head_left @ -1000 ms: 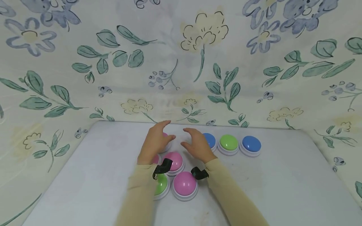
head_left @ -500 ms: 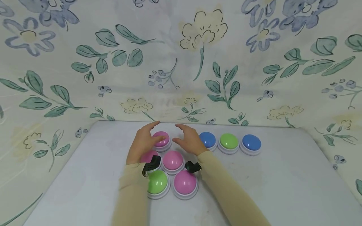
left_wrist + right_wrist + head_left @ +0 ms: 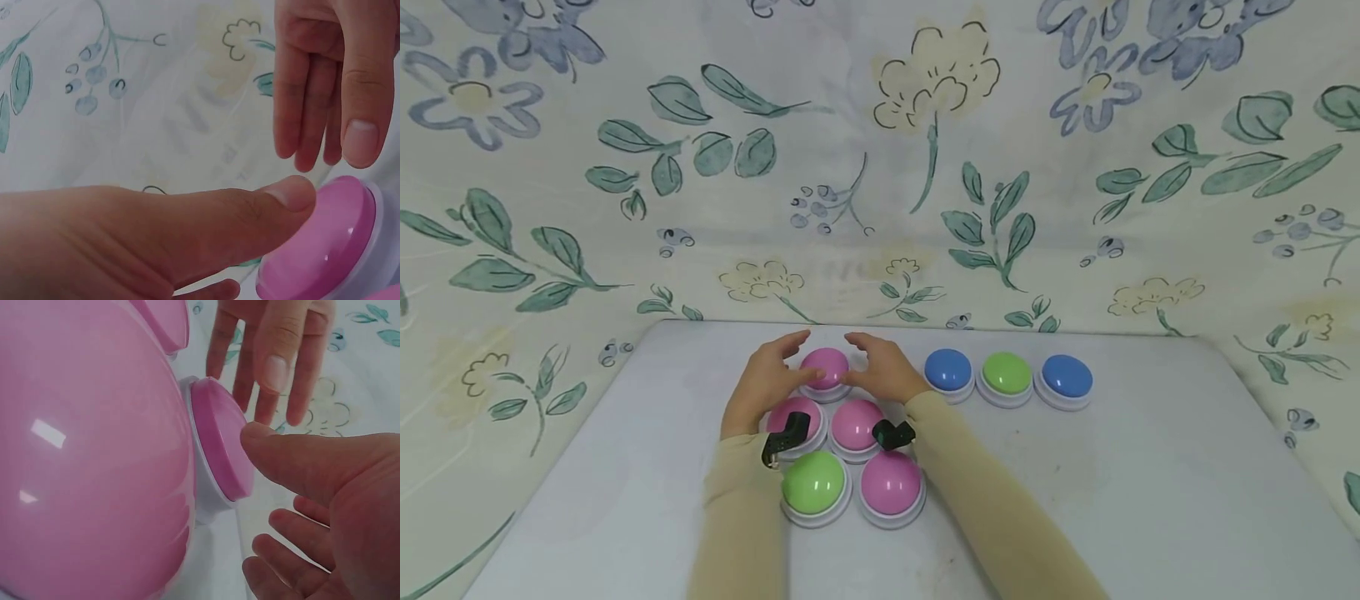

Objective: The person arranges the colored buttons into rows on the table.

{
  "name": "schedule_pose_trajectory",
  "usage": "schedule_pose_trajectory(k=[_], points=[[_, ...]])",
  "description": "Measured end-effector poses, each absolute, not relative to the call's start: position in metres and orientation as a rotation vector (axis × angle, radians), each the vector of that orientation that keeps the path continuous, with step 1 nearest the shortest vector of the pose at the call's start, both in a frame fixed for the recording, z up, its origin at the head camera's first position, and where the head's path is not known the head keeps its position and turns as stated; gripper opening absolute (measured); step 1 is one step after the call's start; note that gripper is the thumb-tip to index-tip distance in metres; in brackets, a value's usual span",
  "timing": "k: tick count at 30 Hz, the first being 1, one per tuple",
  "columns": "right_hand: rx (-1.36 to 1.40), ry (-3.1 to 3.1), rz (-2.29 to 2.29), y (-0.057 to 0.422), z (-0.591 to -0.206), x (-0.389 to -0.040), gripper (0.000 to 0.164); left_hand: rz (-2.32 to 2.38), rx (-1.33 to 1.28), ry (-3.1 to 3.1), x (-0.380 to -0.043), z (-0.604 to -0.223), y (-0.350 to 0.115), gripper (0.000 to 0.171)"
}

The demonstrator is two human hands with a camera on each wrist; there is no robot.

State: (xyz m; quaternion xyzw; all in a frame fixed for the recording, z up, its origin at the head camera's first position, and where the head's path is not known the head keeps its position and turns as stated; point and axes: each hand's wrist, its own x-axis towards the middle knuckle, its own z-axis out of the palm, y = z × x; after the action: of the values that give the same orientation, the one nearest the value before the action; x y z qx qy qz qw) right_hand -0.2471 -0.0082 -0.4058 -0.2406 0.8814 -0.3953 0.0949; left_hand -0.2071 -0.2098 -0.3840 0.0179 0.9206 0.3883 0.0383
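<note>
Pink button [image 3: 826, 364] near the far edge of the surface [image 3: 1075, 500] sits between left hand [image 3: 760, 382] and right hand [image 3: 883, 365], fingers [image 3: 789, 342] parted and empty, an apparent reach calling next for inward closing.

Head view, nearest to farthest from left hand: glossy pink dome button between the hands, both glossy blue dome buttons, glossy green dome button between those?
From the left hand:
1. Glossy pink dome button, between both hands.
2. Left glossy blue dome button, right of the right hand.
3. Glossy green dome button, between the blues.
4. Right glossy blue dome button, far right.
</note>
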Motion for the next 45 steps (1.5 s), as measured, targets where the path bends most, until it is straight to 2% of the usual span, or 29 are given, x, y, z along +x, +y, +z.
schedule_pose_trajectory(k=[7,22,45], points=[[-0.702,2.581,-1.108,-0.013,-0.405,-0.252,0.067,1.223,0.064,2.774,-0.209,-0.389,-0.214,0.077],[-0.665,2.539,-1.072,-0.021,-0.412,-0.255,0.068,1.215,0.111,2.725,-0.210,-0.398,-0.216,0.073],[-0.584,2.536,-1.107,-0.029,-0.415,-0.253,0.066,1.122,0.041,2.796,-0.210,-0.400,-0.216,0.066]])
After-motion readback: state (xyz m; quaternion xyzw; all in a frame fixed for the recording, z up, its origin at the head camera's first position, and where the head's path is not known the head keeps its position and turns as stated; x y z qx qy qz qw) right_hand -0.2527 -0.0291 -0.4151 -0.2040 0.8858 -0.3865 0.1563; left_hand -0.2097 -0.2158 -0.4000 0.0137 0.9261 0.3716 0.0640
